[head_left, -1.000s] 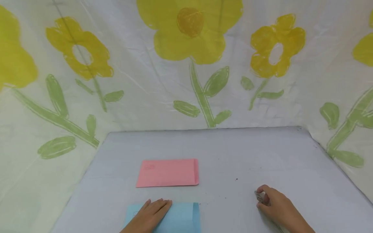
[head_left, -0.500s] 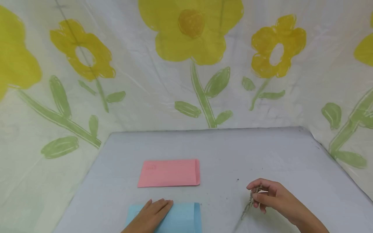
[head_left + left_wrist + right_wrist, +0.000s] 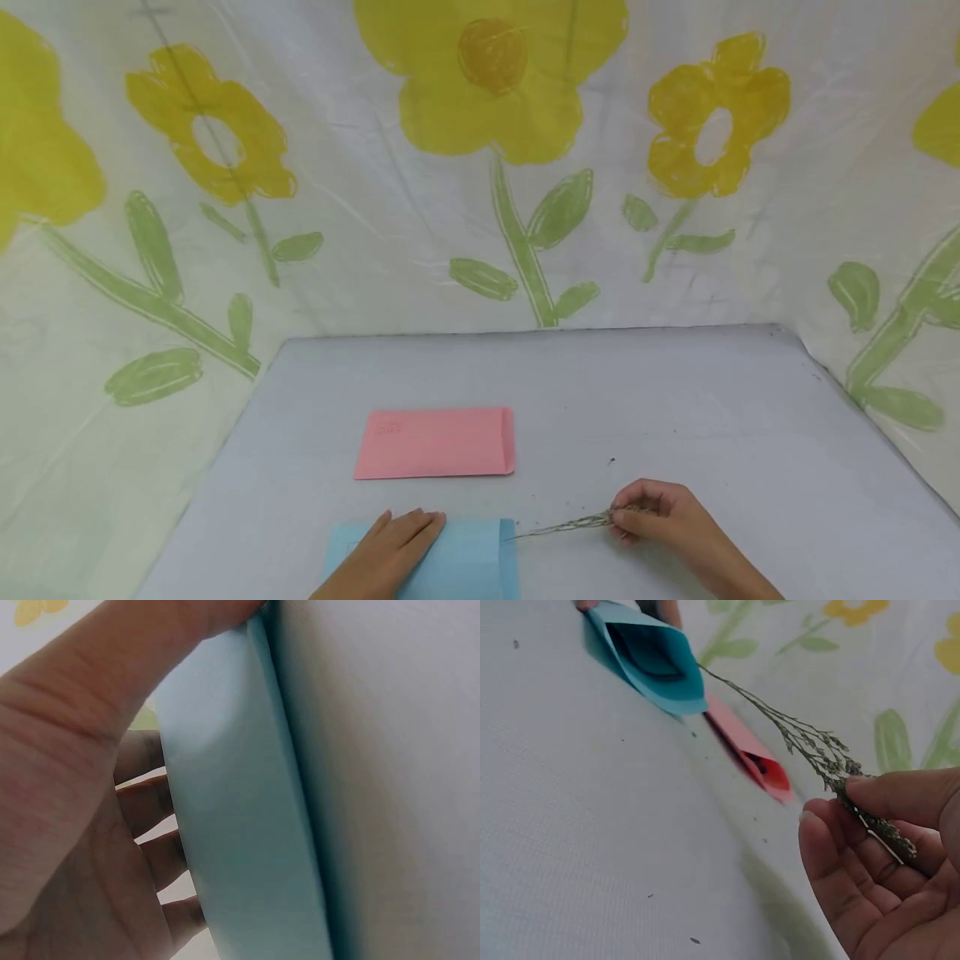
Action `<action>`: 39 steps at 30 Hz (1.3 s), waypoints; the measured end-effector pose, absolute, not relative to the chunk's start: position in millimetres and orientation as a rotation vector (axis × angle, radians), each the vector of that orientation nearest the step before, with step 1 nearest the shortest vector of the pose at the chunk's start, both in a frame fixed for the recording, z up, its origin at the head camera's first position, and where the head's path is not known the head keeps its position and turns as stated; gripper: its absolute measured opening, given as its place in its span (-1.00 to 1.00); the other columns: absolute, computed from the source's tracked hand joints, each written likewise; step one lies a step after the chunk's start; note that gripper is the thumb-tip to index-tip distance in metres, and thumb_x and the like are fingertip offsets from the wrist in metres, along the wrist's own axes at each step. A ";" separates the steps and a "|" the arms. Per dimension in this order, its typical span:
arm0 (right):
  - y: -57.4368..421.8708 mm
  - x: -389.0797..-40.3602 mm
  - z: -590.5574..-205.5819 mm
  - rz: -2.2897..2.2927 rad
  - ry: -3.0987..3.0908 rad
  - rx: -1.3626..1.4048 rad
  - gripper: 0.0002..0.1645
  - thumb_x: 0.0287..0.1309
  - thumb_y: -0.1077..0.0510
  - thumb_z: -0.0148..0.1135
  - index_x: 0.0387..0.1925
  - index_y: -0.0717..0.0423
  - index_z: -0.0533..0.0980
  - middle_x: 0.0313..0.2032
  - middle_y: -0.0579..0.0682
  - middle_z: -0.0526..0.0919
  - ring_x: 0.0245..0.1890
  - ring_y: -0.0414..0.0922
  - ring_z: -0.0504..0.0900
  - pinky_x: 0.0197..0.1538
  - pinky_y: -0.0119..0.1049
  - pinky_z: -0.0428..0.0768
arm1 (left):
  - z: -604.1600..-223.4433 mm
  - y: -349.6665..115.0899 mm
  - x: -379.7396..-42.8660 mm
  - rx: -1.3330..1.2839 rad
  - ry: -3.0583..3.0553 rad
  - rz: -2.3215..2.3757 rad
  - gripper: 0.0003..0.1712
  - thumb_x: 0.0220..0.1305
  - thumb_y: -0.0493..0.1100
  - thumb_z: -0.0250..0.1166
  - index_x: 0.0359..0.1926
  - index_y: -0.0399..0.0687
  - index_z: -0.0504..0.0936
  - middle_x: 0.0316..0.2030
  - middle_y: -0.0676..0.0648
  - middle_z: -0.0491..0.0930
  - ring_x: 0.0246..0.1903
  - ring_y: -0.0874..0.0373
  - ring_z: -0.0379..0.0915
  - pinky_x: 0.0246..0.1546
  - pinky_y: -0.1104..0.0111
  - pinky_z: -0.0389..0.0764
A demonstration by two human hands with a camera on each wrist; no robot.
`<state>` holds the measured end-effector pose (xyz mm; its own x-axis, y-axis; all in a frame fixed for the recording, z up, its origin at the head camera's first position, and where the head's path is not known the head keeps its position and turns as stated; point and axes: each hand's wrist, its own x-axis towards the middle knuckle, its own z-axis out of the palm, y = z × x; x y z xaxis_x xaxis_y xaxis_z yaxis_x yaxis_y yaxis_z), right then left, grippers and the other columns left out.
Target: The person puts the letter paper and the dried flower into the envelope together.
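A light-blue envelope (image 3: pixel 457 558) lies at the front of the table with its mouth to the right. My left hand (image 3: pixel 390 554) grips it, fingers over the top; in the left wrist view the thumb (image 3: pixel 172 637) is at one edge of the envelope (image 3: pixel 232 772). My right hand (image 3: pixel 660 525) pinches a dried plant sprig (image 3: pixel 573 525) between thumb and fingers by its bushy head. The sprig's thin stem points left and its tip overlaps the blue envelope's mouth. In the right wrist view that mouth (image 3: pixel 656 664) gapes, and the sprig (image 3: pixel 795 731) reaches toward its far edge.
A pink envelope (image 3: pixel 435 443) lies behind the blue one, its mouth also to the right. Small dark crumbs (image 3: pixel 611 460) dot the pale table (image 3: pixel 675 392). A cloth with painted yellow flowers (image 3: pixel 487 83) hangs behind and along both sides.
My right hand has lifted the sprig and swung its stem leftward to the blue envelope's mouth. The left hand stays in place on the blue envelope.
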<state>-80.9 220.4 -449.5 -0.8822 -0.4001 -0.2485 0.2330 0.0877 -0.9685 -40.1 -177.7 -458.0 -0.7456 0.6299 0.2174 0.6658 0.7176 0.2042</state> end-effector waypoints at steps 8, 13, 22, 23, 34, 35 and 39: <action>207.7 -79.5 -456.9 -1.798 1.993 -0.264 -0.70 0.08 0.16 0.22 -0.23 0.34 0.49 -0.35 0.22 0.61 -0.36 0.04 0.61 -0.29 -0.14 0.57 | -457.1 -178.0 -41.7 -1.061 -2.825 -0.396 0.08 -0.09 0.54 0.04 0.27 -0.13 0.26 0.17 0.01 0.33 0.12 0.05 0.27 -0.01 -0.07 0.30; 200.0 -78.1 -460.4 -1.769 2.044 -0.353 -0.73 0.11 0.17 0.20 -0.25 0.34 0.49 -0.42 0.16 0.62 -0.45 -0.01 0.62 -0.38 -0.19 0.58 | -457.4 -178.0 -40.9 -1.058 -2.795 -0.403 0.06 -0.08 0.53 0.05 0.25 -0.15 0.28 0.16 0.00 0.34 0.12 0.05 0.28 -0.02 -0.05 0.32; 184.2 -72.6 -460.5 -1.770 2.078 -0.410 -0.77 0.08 0.17 0.22 -0.30 0.28 0.50 -0.49 0.11 0.60 -0.56 -0.11 0.57 -0.43 -0.21 0.57 | -458.9 -178.0 -40.9 -1.067 -2.746 -0.390 0.06 -0.09 0.51 0.08 0.25 -0.16 0.29 0.15 0.00 0.35 0.11 0.05 0.29 -0.04 -0.04 0.35; 182.5 -71.8 -460.9 -1.765 2.091 -0.424 -0.78 0.09 0.16 0.22 -0.30 0.27 0.50 -0.52 0.10 0.59 -0.59 -0.14 0.54 -0.46 -0.24 0.56 | -459.1 -178.1 -41.0 -1.069 -2.742 -0.388 0.06 -0.09 0.51 0.08 0.24 -0.16 0.30 0.15 0.00 0.35 0.10 0.05 0.29 -0.05 -0.04 0.35; 181.1 -69.2 -461.2 -1.682 2.213 -0.418 -0.77 0.07 0.06 0.25 -0.33 0.16 0.53 -0.56 0.00 0.57 -0.69 -0.27 0.42 -0.60 -0.31 0.50 | -457.0 -177.2 -41.2 -1.062 -2.818 -0.415 0.06 -0.08 0.53 0.06 0.26 -0.14 0.26 0.16 0.01 0.33 0.12 0.05 0.26 -0.03 -0.08 0.31; 183.0 -69.8 -461.3 -1.675 2.233 -0.409 -0.77 0.06 0.06 0.25 -0.33 0.15 0.54 -0.54 0.00 0.57 -0.69 -0.27 0.42 -0.60 -0.30 0.50 | -457.0 -177.4 -41.1 -1.064 -2.812 -0.416 0.07 -0.08 0.53 0.06 0.26 -0.14 0.27 0.16 0.00 0.33 0.12 0.05 0.27 -0.03 -0.08 0.31; 188.2 -72.7 -461.8 -1.653 2.292 -0.398 -0.77 0.04 0.05 0.26 -0.34 0.13 0.55 -0.53 -0.02 0.59 -0.72 -0.26 0.42 -0.63 -0.29 0.50 | -457.0 -178.4 -40.4 -1.065 -2.778 -0.412 0.07 -0.09 0.52 0.08 0.25 -0.16 0.28 0.15 -0.01 0.34 0.11 0.04 0.28 -0.04 -0.07 0.33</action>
